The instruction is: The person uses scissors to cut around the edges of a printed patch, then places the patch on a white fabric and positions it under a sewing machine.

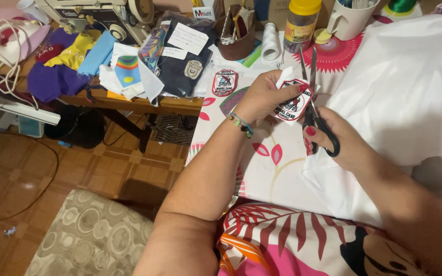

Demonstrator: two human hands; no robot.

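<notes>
My left hand (262, 97) pinches a shield-shaped embroidered patch (293, 106), white with a red border, and holds it above the table. Black-handled scissors (313, 110) are gripped by my right hand (344, 140), fingers through the loops, and the blades point up along the patch's right edge. A second, similar patch (224, 83) lies flat on the table to the left. A beaded bracelet circles my left wrist.
White fabric (405, 97) covers the table's right side over a floral tablecloth (272, 168). Behind stand a thread cone (270, 42), a yellow-lidded jar (301, 23), a white mug (349, 20), a brown holder (236, 36). A wooden table at left bears coloured cloths (72, 61), an iron (11, 38).
</notes>
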